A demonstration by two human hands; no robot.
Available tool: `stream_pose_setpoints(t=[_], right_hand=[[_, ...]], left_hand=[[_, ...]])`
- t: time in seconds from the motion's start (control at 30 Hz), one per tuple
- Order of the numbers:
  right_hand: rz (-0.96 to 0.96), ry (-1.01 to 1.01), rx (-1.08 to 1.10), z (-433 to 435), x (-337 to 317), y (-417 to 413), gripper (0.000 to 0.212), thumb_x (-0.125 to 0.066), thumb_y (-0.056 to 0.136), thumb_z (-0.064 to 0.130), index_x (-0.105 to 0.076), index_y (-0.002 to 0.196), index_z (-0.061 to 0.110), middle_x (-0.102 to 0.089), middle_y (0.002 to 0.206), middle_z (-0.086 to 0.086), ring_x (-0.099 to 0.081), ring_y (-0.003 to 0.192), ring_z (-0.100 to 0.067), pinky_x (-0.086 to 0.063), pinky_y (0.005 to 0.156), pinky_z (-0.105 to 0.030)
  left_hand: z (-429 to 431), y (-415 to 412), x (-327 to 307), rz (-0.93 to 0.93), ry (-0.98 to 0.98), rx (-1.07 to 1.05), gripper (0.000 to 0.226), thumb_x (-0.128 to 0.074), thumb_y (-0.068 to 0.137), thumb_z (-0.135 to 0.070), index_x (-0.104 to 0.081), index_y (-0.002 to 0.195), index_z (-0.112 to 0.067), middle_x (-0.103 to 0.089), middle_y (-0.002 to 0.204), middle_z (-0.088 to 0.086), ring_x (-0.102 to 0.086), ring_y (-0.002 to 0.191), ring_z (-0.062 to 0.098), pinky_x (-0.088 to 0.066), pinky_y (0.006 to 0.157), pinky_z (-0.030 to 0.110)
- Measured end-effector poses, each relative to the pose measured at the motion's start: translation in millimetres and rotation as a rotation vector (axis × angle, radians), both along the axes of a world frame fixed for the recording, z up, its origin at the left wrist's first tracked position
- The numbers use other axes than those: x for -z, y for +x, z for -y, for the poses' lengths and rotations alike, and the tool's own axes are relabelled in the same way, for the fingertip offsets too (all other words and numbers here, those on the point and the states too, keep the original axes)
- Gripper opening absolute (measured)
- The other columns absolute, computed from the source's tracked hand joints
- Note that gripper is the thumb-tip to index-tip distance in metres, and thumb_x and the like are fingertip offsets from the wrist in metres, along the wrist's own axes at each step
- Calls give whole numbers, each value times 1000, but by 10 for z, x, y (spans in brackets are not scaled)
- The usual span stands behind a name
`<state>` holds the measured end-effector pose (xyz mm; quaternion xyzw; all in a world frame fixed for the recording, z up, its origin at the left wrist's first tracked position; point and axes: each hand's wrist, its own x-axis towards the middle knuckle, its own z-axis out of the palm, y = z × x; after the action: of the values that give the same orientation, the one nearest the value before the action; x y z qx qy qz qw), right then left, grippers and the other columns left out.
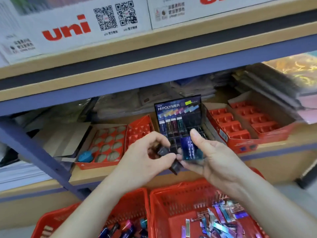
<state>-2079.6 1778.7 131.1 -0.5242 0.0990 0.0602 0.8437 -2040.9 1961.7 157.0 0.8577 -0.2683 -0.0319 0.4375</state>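
1. A small stack of blue translucent plastic lead cases (189,148) lay in the right hand (211,157), which held it in front of the shelf with the thumb raised beside it and the fingers curled beneath.
2. The left hand (145,152) pinched a small dark plastic case (164,150) between thumb and fingertips, close against the stack's left edge.
3. The step looked like sorting refills for the black Hi-Polymer display box (178,109) just behind the hands, where four tubes stood in its left slots. The next move would call for turning a case upright and lining it up with a free slot.
4. Below stood a red plastic basket (171,191) holding loose shiny packets, and beside it a second red basket (135,194).
5. Motion blur hid how many blue cases there were. A further dark piece under the left fingertips could not be told apart from the first, and both baskets were cut off at the bottom.
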Motion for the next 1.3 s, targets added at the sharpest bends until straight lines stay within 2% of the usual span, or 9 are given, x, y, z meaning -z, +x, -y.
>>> stream_pose_setpoints(t=[0.1, 0.17, 0.37, 0.57, 0.73, 0.9, 1.0, 1.1, 1.3], right_hand=[[-64, -3, -100, 45, 7, -75, 50, -54, 84, 60, -74, 102, 17, -75, 102, -9, -70, 88, -22, -55, 86, -44], [-93, 130, -153, 53, 5, -121, 46, -47, 91, 58, -71, 111, 23, -74, 108, -11, -73, 93, -26, -56, 85, -54], [-106, 3, 23, -7, 155, -152, 42, -47, 94, 59, -64, 113, 26, -75, 97, -10, -66, 69, -21, -46, 48, -27], [-73, -171, 119, -125, 140, -76, 35, -50, 90, 65, -60, 101, 33, -73, 97, -14, -60, 65, -24, -31, 40, -20], [-2, -382, 26, -283, 56, -3, 33, -34, 100, 56, -58, 100, 33, -69, 64, 1, -58, 48, -10, -32, 44, -21], [77, -400, -78, -282, 397, 127, 25, -44, 103, 20, -59, 114, 3, -60, 53, -8, -58, 50, -18, -37, 68, -27], [-20, -234, -226, -420, 283, 314, 28, -61, 88, 54, -75, 90, 31, -71, 69, -15, -66, 55, -23, -32, 79, -38], [-68, -274, -288, -479, 228, 359, 27, -62, 75, 67, -73, 83, 43, -74, 77, -17, -66, 56, -25, -32, 75, -47], [-185, -125, -311, -691, 216, 337, 40, -50, 91, 58, -70, 108, 29, -61, 74, -8, -44, 56, -13, -21, 41, -19]], left_hand=[[217, -23, 45, -82, -29, 24, 50, -72, 69, -42, -55, 116, -46, -69, 94, -3, -67, 78, 26, -56, 77, 46], [312, -56, 82, -75, -32, 12, 63, -77, 70, -35, -50, 124, -52, -65, 92, -7, -66, 70, 16, -57, 72, 37], [452, -224, 114, 54, 147, 24, 70, -83, 68, -41, -49, 128, -52, -55, 102, -18, -59, 78, 1, -52, 76, 21], [418, -145, 59, -398, -194, 0, 38, -65, 89, -34, -58, 126, -28, -60, 100, 7, -68, 64, 15, -59, 62, 31], [228, 32, 68, -422, -124, 4, 33, -55, 95, -37, -61, 125, -28, -69, 72, 8, -59, 49, 17, -49, 45, 22], [-28, 147, 79, -431, -125, -56, 25, -66, 90, -20, -66, 115, -24, -64, 62, 0, -61, 53, 14, -55, 56, 27], [-187, 152, 81, -415, -192, -80, 30, -63, 87, 1, -68, 103, -24, -69, 80, 6, -67, 63, 21, -57, 63, 29], [-336, 122, 96, -479, -286, -74, 19, -64, 89, -4, -67, 99, -20, -66, 104, 15, -70, 74, 25, -57, 70, 29], [-805, 369, 95, -270, -215, -281, 16, -66, 90, -19, -60, 105, -18, -68, 101, 6, -71, 82, 28, -58, 77, 42]])
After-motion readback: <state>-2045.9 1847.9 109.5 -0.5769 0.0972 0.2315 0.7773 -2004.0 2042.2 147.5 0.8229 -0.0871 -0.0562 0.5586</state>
